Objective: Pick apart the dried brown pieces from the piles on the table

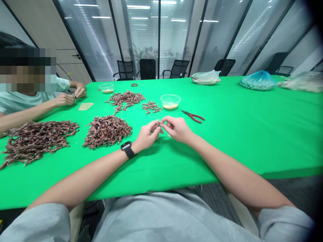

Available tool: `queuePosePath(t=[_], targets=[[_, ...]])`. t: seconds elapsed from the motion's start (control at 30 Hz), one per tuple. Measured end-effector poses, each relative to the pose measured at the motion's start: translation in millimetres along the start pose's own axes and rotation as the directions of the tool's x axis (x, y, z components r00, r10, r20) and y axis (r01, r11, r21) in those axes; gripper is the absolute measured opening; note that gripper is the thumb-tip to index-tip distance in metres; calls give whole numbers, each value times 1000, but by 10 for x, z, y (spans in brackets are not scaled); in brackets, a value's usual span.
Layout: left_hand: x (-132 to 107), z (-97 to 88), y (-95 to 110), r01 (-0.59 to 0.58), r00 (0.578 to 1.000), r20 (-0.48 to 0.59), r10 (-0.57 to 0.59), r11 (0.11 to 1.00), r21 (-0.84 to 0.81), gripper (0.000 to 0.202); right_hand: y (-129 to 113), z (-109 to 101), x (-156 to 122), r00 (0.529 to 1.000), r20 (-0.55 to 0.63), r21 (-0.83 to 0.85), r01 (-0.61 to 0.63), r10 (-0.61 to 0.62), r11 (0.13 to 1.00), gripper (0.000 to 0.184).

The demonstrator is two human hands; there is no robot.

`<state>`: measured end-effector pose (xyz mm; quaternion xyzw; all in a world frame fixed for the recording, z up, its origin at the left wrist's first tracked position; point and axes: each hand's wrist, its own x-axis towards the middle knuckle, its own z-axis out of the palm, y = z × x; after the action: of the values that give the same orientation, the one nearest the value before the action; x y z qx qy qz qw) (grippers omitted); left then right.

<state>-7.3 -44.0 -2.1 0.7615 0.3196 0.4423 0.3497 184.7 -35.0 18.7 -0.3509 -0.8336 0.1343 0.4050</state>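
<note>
Over the green tablecloth my left hand (148, 135), with a dark watch on its wrist, pinches a small part (158, 123) with pale, shiny bits. My right hand (178, 128) meets it there, thumb and forefinger closed at the same part; the fingers hide most of it. Tiny pale pieces (170, 135) lie on the cloth beneath my right hand. Just beyond my hands are a small heap of brown parts (151, 107) and a clear plastic bowl (171, 100) with pale yellowish pieces at its bottom. Pliers with red handles (193, 116) lie to the right of the bowl.
Larger heaps of similar brown parts (108, 131) spread across the left side. A co-worker (27, 90) sits at the left, both hands together over the table, near another clear bowl (106, 88). Plastic bags (257, 80) stand along the far right edge, with chairs (147, 69) behind.
</note>
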Motion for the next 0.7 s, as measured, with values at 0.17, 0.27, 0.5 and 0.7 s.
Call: queuePosePath(t=[0.17,0.27,0.5,0.7], targets=[[-16,-25,-14,-80,997,31,76,987,138,29,-92,16,10,992,20,92,-128,127,987,14],[-24,-48,-22,-129,990,82,113,968,214,26,-138,8,29,937,112,272,-348,330,897,21],[-11,-61,-27,-127,991,82,109,957,263,28,-150,-32,55,823,259,417,-568,506,710,34],[6,-46,-10,-43,999,0,43,980,194,28,-96,3,10,988,-38,60,-150,152,987,19]])
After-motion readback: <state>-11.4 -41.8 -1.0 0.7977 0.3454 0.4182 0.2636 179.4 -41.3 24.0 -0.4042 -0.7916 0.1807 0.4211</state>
